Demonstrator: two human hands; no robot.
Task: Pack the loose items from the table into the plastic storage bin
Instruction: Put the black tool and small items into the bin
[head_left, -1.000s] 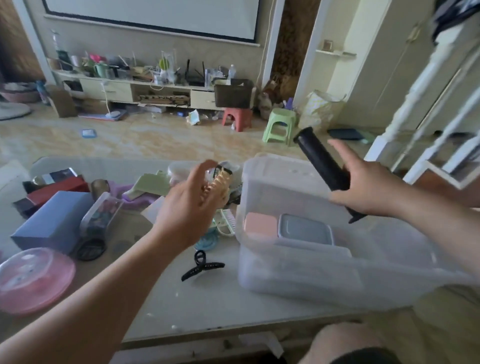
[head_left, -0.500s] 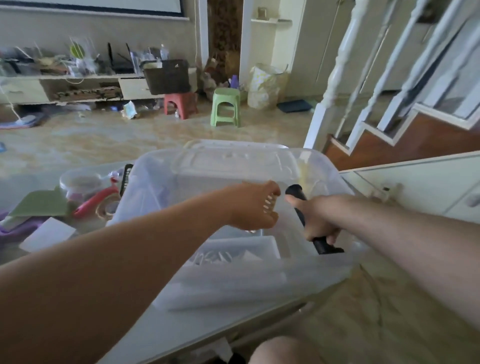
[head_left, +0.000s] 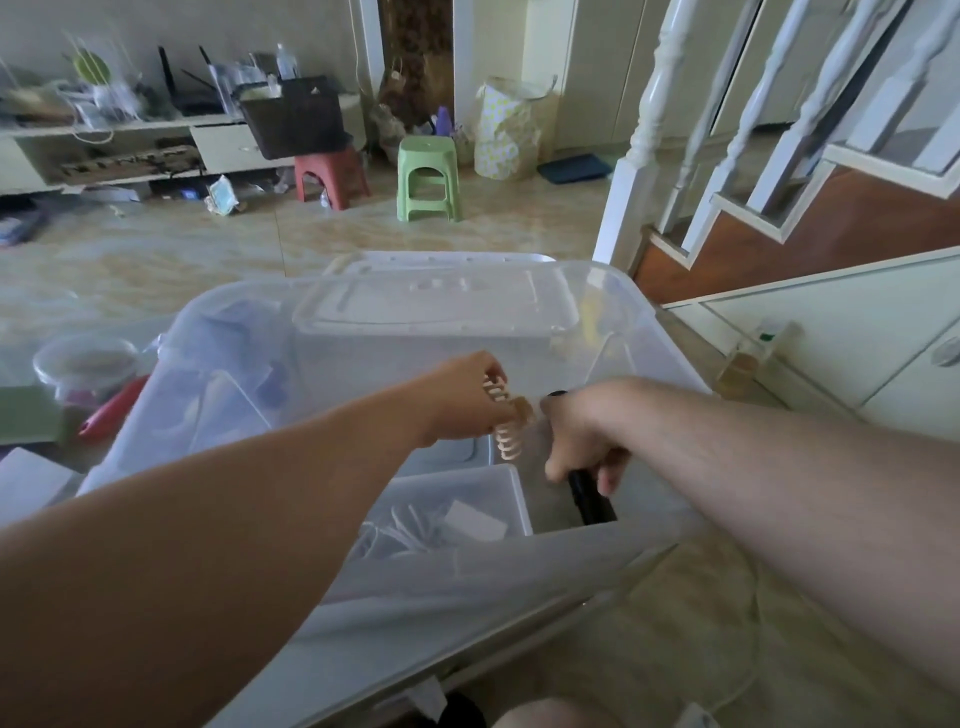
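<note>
The clear storage bin (head_left: 613, 306) sits at my surface's right edge. Inside it, my right hand (head_left: 582, 441) grasps the black cylinder (head_left: 592, 501): rigid, probably weighty, best held mid-body. My left hand (head_left: 467, 400) pinches a beige claw clip (head_left: 506, 428), light and brittle-toothed.

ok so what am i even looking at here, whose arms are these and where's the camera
There is no machine here. The arms are a person's own, and the one picture comes from a wide-angle camera worn on their head, looking forward and down. Both hands reach into a clear plastic storage bin on the table. The left hand pinches a beige hair claw clip. The right hand grips a black cylinder-shaped object, lowered toward the bin's floor. A smaller lidded box already sits inside. Left of the bin lie a round tub and a red item.
</note>
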